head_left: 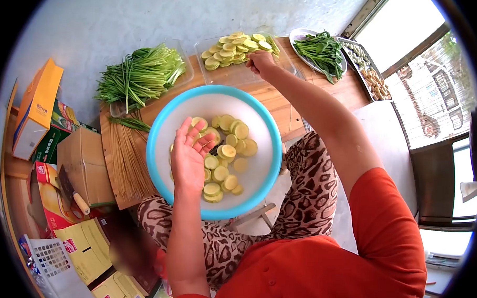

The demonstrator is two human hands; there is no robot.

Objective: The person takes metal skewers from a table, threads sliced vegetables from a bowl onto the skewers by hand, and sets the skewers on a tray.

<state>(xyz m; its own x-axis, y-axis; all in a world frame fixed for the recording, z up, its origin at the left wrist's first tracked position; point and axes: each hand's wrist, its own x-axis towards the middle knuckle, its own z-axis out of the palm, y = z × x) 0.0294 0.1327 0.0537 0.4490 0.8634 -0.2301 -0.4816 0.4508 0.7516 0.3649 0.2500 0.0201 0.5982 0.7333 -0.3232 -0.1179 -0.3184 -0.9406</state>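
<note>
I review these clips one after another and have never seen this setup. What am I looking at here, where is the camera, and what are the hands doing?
There is no machine here: a person wears a camera on the head, so the single round, fisheye picture looks down over their own arms and lap. The left hand lies open, palm up, in a white bowl with a blue rim that holds pale green vegetable slices. The right hand reaches forward to a clear tray of the same slices; whether it grips any cannot be told. On the wooden table also lie long green stalks, a bundle of thin skewers, and a plate of leafy greens.
</note>
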